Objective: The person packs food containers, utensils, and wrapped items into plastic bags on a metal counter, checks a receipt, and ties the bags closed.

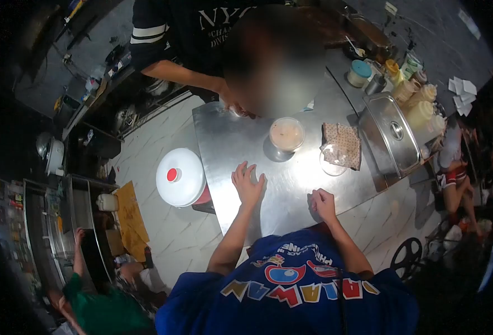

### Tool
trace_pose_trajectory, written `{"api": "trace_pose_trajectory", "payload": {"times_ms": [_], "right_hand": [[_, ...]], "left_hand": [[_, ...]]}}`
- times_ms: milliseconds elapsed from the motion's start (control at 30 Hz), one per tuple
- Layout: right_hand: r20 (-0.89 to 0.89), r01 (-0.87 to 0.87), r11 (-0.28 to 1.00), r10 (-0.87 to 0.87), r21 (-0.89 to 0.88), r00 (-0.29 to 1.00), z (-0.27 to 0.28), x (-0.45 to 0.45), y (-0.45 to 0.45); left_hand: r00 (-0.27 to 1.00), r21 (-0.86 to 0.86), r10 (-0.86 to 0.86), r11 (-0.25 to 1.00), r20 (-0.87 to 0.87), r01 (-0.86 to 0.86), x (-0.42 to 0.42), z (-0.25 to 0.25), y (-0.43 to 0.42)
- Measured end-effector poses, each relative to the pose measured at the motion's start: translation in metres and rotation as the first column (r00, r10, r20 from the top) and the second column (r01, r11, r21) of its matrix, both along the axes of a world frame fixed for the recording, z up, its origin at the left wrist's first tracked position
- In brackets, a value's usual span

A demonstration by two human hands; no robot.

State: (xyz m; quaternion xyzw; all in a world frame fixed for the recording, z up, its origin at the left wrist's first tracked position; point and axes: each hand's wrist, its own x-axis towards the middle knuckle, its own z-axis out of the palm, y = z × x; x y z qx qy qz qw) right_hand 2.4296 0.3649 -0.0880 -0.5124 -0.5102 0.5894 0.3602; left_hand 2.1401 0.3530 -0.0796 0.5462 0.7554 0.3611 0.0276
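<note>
My left hand (pixel 248 184) is on the steel table (pixel 224 139) with its fingers spread and nothing in them. My right hand (pixel 323 204) rests near the table's front edge, fingers curled in, with nothing visible in it. Beyond both hands stands a round clear tub (pixel 286 135) with pale orange contents. To its right lies a brown patterned cloth (pixel 342 142), and a clear round lid (pixel 332 165) partly overlaps it.
Across the table a person in a black shirt (pixel 185 39) has a hand at the far edge. A steel lidded pan (pixel 392 137) and several sauce bottles (pixel 420 113) line the right. At the left stands a white round container (pixel 180 187). A person in green (pixel 104 307) is lower left.
</note>
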Motion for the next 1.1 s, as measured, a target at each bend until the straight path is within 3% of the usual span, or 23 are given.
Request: {"api": "trace_pose_trajectory", "payload": {"times_ms": [433,533,633,700,733,767,833,867,933,1100], "right_hand": [[-0.014,-0.022,1.0,0.022,-0.009,1.0,-0.005,0.0,0.0],[0.038,-0.002,1.0,0.002,-0.024,0.999,-0.003,0.002,-0.001],[-0.094,-0.101,0.99,0.092,-0.097,0.991,0.018,0.004,0.011],[0.174,-0.22,0.975,0.219,-0.016,0.96,0.053,0.026,0.051],[0.221,-0.178,0.982,0.161,0.059,0.962,0.082,0.041,0.078],[0.119,0.049,0.985,-0.069,0.163,0.991,0.132,0.063,0.111],[-0.158,0.41,0.869,-0.38,0.276,0.911,0.202,0.105,0.161],[-0.347,0.403,0.82,-0.269,0.407,0.898,0.193,0.137,0.187],[-0.267,0.514,0.792,-0.445,0.328,0.855,0.216,0.153,0.21],[-0.178,0.456,0.768,-0.423,0.449,0.888,0.177,0.135,0.193]], "left_hand": [[1.0,-0.007,0.008,1.0,0.002,-0.008,0.002,0.005,0.0],[1.0,0.071,0.012,0.997,0.022,-0.014,0.005,0.005,0.002],[1.0,0.077,0.008,0.997,-0.017,-0.006,0.003,-0.001,0.003],[0.997,0.057,0.009,0.998,-0.073,-0.005,0.003,-0.001,0.003],[0.998,0.06,0.014,0.998,-0.065,-0.01,0.005,0.002,0.003],[0.998,0.05,0.018,0.999,-0.058,-0.015,0.007,0.008,0.0],[0.999,0.033,0.015,0.999,-0.043,-0.013,0.012,0.012,0.002],[0.999,0.017,0.019,1.0,-0.037,-0.018,0.013,0.012,0.0],[0.998,0.017,0.03,0.999,-0.051,-0.029,0.007,0.015,0.001],[0.998,0.038,0.047,0.998,-0.04,-0.045,0.006,0.011,-0.001]]}}
